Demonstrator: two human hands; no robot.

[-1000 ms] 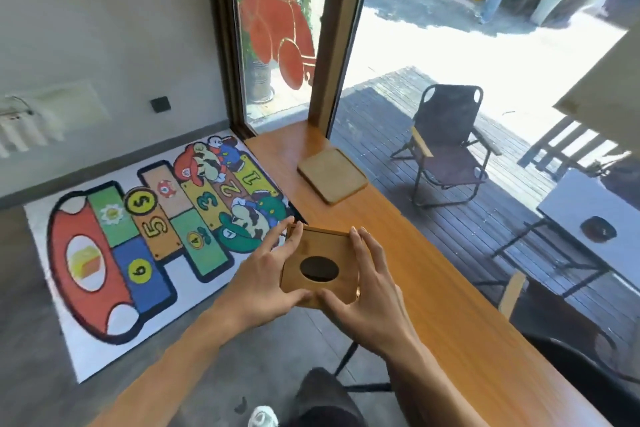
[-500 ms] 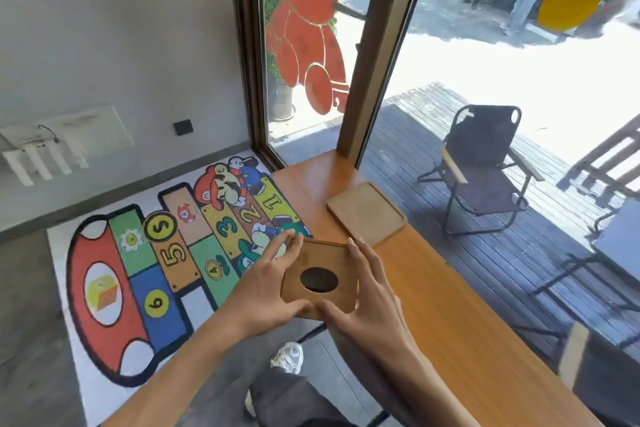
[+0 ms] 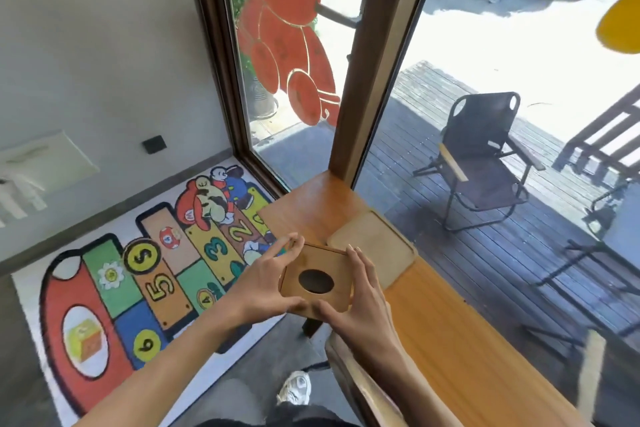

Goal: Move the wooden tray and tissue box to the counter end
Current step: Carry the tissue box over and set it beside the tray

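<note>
A square wooden tissue box (image 3: 317, 281) with a dark oval hole in its top is held in the air over the near edge of the orange wooden counter (image 3: 446, 350). My left hand (image 3: 266, 284) grips its left side and my right hand (image 3: 360, 312) grips its right side and front corner. A flat pale wooden tray (image 3: 374, 246) lies on the counter just beyond the box, close to the window end. The box covers the tray's near left corner from view.
The counter runs along a large window (image 3: 485, 80) and ends at a dark wooden post (image 3: 374, 80). A colourful number rug (image 3: 138, 288) lies on the floor to the left. A chair back (image 3: 349, 378) stands below my right wrist, beside my shoe (image 3: 294, 388). Outside stands a folding chair (image 3: 481, 163).
I have stepped forward along the counter with the box in both hands. The tray and counter end are now much closer, and the box is right in front of the tray.
</note>
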